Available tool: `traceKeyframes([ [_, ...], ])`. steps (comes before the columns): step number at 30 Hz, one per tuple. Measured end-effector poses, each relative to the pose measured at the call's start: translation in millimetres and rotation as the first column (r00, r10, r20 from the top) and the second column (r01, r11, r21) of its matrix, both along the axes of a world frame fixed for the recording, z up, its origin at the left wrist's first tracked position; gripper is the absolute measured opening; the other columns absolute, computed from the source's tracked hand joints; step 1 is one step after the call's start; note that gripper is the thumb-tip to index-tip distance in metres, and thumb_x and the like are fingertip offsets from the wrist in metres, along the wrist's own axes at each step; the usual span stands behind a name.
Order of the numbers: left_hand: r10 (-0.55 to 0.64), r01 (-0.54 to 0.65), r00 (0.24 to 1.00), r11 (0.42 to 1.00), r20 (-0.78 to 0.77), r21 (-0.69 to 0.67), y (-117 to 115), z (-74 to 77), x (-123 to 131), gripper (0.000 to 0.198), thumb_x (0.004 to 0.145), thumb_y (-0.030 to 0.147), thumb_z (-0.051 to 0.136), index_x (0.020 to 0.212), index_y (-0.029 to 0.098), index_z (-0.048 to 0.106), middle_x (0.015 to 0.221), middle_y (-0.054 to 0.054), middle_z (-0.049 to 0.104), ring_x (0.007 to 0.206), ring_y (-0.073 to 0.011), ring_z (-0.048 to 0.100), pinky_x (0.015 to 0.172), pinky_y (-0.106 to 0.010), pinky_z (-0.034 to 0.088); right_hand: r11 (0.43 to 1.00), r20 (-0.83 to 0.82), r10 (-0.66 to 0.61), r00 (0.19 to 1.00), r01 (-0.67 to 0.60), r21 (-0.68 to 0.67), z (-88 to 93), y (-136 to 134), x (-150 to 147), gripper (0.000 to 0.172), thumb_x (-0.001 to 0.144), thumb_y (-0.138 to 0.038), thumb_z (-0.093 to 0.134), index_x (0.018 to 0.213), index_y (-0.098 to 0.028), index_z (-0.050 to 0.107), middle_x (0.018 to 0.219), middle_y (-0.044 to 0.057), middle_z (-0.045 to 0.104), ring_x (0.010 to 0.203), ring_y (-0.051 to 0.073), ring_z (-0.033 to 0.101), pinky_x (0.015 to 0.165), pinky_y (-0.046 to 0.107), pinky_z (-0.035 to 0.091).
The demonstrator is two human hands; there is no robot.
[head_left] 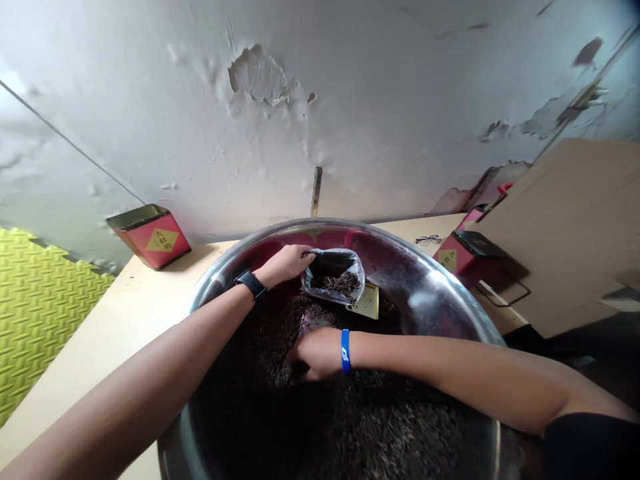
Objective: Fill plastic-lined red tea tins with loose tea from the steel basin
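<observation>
Peeling wall (260, 77) is seen behind a metal basin (425, 290) set on a pale table (120, 320). Inside the basin, near its far rim, a clear plastic bag (331, 296), partly filled with dark leaves (340, 283), is pinched at its edge by the left hand (286, 265). Nearer the basin's middle, the right hand (320, 353) is curled against more leaves; whether any are gripped cannot be told.

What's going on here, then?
A person's left hand pinches the edge of an open clear bag, partly filled with dark, leafy bits. The right hand is down among more of them in a large metal basin; whether its grip holds any is hidden. A red tin stands left of the basin.
</observation>
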State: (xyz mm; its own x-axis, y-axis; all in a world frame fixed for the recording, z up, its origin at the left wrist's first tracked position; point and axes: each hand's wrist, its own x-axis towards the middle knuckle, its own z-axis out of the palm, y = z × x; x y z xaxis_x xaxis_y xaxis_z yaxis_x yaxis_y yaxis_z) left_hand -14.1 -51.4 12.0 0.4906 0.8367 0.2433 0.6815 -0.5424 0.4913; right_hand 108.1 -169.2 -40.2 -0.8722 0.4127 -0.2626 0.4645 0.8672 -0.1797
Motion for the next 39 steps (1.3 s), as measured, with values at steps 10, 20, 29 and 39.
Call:
traceKeyframes([
  [10,-0.147,0.147,0.989,0.989,-0.009,0.028,1.0,2.2,-2.0,0.03,0.082,0.029,0.044,0.1,0.014,0.063,0.09,-0.008,0.067,0.075,-0.0164,0.06,0.065,-0.023,0.042,0.862,-0.43,-0.312,0.847,0.442,0.246,67.7,52.4,22.4,0.035,0.086,-0.045,0.04,0.094,-0.018,0.062,0.087,0.007,0.065,0.076,0.016,0.059,0.067,0.026,0.038],
  [20,-0.006,0.006,0.999,1.0,0.033,0.001,3.2,-0.4,-1.1,0.035,0.086,0.037,0.037,0.095,0.017,0.064,0.089,-0.006,0.066,0.072,-0.0154,0.058,0.061,-0.024,0.04,0.864,-0.463,-0.371,0.805,0.481,0.145,95.3,62.6,70.5,0.027,0.081,-0.016,0.04,0.09,-0.019,0.065,0.085,0.002,0.066,0.076,0.013,0.058,0.072,0.025,0.041],
  [29,0.023,-0.023,1.0,1.0,0.007,-0.009,2.3,-0.7,2.5,0.037,0.086,0.037,0.035,0.097,0.016,0.063,0.089,-0.007,0.066,0.074,-0.0157,0.058,0.063,-0.023,0.041,0.843,-0.432,-0.454,0.78,0.533,0.077,90.5,72.4,77.1,0.04,0.075,-0.009,0.036,0.103,-0.018,0.064,0.107,0.003,0.064,0.098,0.015,0.056,0.088,0.028,0.04],
  [39,0.021,-0.021,1.0,1.0,-0.003,0.004,3.5,-4.4,4.9,0.037,0.087,0.037,0.034,0.095,0.017,0.064,0.082,-0.006,0.066,0.063,-0.0141,0.056,0.056,-0.023,0.038,0.859,-0.394,-0.434,0.81,0.504,0.09,70.9,76.2,68.9,0.041,0.068,-0.003,0.037,0.095,-0.014,0.066,0.101,0.007,0.064,0.093,0.016,0.057,0.081,0.026,0.041],
])
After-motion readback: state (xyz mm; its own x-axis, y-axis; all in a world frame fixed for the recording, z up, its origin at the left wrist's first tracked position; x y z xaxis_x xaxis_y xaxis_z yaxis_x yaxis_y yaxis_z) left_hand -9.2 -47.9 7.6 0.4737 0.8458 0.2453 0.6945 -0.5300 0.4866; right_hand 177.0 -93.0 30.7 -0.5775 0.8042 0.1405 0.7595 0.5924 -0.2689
